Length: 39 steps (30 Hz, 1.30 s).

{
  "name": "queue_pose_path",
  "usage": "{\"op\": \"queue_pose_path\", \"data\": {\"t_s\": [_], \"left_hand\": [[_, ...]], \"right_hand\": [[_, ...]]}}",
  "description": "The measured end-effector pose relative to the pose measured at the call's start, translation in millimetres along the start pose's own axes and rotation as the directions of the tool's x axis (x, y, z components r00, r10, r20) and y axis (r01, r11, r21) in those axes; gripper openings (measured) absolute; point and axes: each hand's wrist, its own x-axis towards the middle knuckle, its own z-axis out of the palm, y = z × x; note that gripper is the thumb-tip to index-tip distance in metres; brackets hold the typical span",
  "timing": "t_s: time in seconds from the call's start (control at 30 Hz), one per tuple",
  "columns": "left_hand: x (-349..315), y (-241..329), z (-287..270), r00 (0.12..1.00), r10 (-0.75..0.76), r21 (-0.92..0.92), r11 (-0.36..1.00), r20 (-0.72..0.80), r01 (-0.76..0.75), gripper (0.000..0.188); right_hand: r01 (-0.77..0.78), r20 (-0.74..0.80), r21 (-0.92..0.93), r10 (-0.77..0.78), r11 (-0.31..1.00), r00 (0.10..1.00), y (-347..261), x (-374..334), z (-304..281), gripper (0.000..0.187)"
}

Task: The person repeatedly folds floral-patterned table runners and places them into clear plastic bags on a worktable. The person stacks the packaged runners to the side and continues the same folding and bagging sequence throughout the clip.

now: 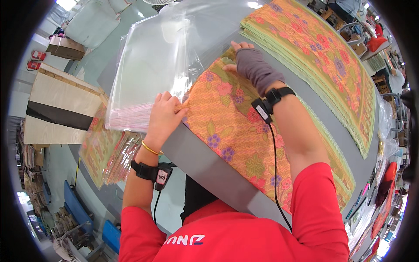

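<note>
An orange patterned cloth (235, 126) with pink and purple flowers lies on the grey table in front of me. At its left edge my left hand (167, 111) pinches a bit of the cloth between thumb and fingers. My right hand (249, 63), in a grey fingerless glove, rests at the far end of the cloth with its thumb apart from the fingers. Just beyond the left hand is a stack of clear plastic bags (150, 70), their near ends pinkish. Green scalloped edges of more cloth show under the right forearm.
A tall stack of folded patterned cloths (312, 56) stands at the far right of the grey table (209, 168). Bagged cloths (118, 161) lie at the left, beside a wooden board (59, 107) with a black stripe. Pens (365, 188) lie near the right edge. Cables hang from both wrists.
</note>
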Motion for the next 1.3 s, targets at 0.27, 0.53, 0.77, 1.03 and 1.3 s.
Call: {"op": "queue_pose_path", "data": {"t_s": [0.27, 0.53, 0.77, 1.03, 1.3], "left_hand": [[41, -24, -44, 0.957, -0.223, -0.631, 0.719, 0.187, 0.292, 0.002], [36, 56, -151, 0.965, 0.168, -0.635, 0.728, -0.202, -0.259, 0.014], [-55, 217, -49, 0.771, 0.627, -0.352, 0.700, -0.116, -0.622, 0.017], [-114, 307, 59, 0.618, 0.780, -0.554, 0.560, 0.101, -0.616, 0.018], [-103, 264, 52, 0.773, 0.583, -0.498, 0.762, 0.249, -0.414, 0.034]], "right_hand": [[-0.127, 0.209, 0.406, 0.043, 0.905, 0.977, -11, 46, -53, 0.043], [0.211, 0.062, 0.316, -0.242, 0.925, 0.968, 22, -37, -192, 0.020], [0.310, 0.080, 0.271, -0.342, 0.911, 0.936, 77, -192, -209, 0.015], [0.168, 0.079, 0.224, -0.190, 0.960, 0.979, 118, -346, -190, 0.018], [0.045, 0.104, 0.088, -0.054, 0.995, 0.993, 142, -343, -182, 0.016]]}}
